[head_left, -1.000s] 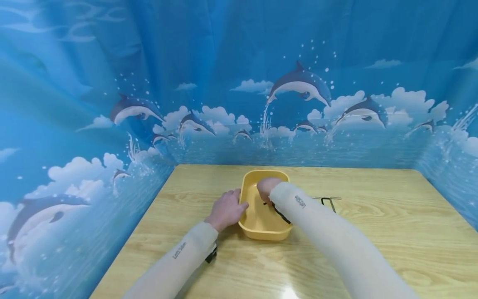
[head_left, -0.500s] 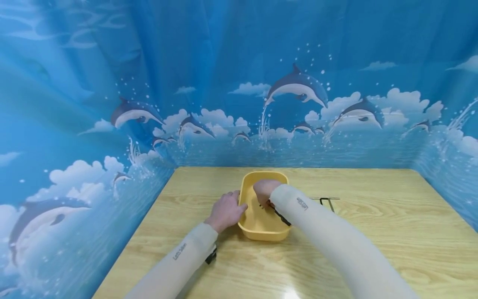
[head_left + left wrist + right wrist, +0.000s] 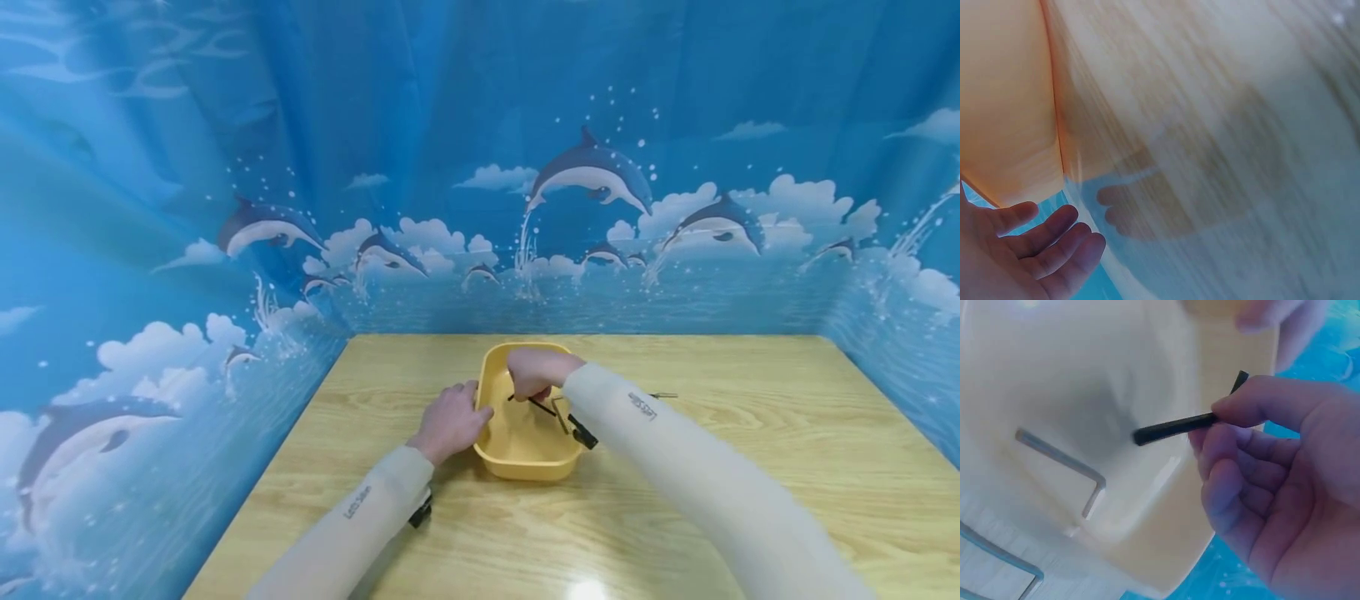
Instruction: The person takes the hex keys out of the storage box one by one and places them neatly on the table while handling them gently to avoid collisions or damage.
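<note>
My right hand (image 3: 536, 371) is over the yellow basin (image 3: 525, 471). Between thumb and fingers it pinches a black hex key (image 3: 1172, 429), whose bent short end shows past the thumb in the right wrist view. Below that, a silver-grey hex key (image 3: 1063, 459) lies on the basin's floor. My left hand (image 3: 453, 421) rests at the basin's left side, with its thumb by the rim. In the left wrist view its fingers (image 3: 1054, 250) are loosely extended beside the basin's outer wall, and its thumb cannot be made out.
Outside the basin, to its right, more hex keys (image 3: 1004, 556) lie on the wood-grain table (image 3: 750, 450), partly behind my right sleeve in the head view. A blue dolphin-print curtain (image 3: 420, 275) borders the table at the back and sides.
My right wrist has shifted slightly right and up, and the black hex key now shows clearly in the pinch. The silver-grey key in the basin has come into sight. My left hand stays put.
</note>
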Demonstrator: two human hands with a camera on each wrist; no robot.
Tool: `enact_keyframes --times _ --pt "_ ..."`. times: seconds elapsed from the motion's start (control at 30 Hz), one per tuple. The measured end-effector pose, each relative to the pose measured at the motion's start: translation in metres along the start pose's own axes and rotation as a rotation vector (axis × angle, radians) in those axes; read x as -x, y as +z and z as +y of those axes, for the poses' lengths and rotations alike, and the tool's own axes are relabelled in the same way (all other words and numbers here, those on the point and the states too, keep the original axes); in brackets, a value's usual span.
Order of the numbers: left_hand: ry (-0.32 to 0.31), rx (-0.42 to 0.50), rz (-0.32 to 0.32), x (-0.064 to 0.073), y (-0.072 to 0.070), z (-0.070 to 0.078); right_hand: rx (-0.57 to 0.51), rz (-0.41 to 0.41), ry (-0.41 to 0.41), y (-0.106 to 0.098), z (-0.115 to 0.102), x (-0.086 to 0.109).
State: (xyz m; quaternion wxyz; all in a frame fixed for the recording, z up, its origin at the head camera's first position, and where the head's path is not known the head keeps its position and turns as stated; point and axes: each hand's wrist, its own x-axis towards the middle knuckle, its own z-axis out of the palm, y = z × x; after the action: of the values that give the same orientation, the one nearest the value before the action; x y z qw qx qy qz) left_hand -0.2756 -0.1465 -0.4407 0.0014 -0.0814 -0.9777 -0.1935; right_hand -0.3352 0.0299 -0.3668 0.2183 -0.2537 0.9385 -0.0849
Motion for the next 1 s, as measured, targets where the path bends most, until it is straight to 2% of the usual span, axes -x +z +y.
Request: enact_keyframes --times 0.3,0.57,0.77,1.0 --pt "-0.002 -0.011 0.01 0.004 0.001 -0.003 -0.186 0.108 -0.149 -0.001 0.016 0.014" --pt "-0.006 -0.013 0.004 0.006 0.002 -0.002 -0.396 0.116 -0.252 -0.001 0.028 0.033" --pt "0.011 -0.016 0.03 0.003 0.004 0.0 -0.459 0.12 -0.285 -0.005 0.042 0.055" --pt "0.014 -0.013 0.035 -0.001 0.002 0.0 -0.462 0.114 -0.287 -0.009 0.063 0.076"
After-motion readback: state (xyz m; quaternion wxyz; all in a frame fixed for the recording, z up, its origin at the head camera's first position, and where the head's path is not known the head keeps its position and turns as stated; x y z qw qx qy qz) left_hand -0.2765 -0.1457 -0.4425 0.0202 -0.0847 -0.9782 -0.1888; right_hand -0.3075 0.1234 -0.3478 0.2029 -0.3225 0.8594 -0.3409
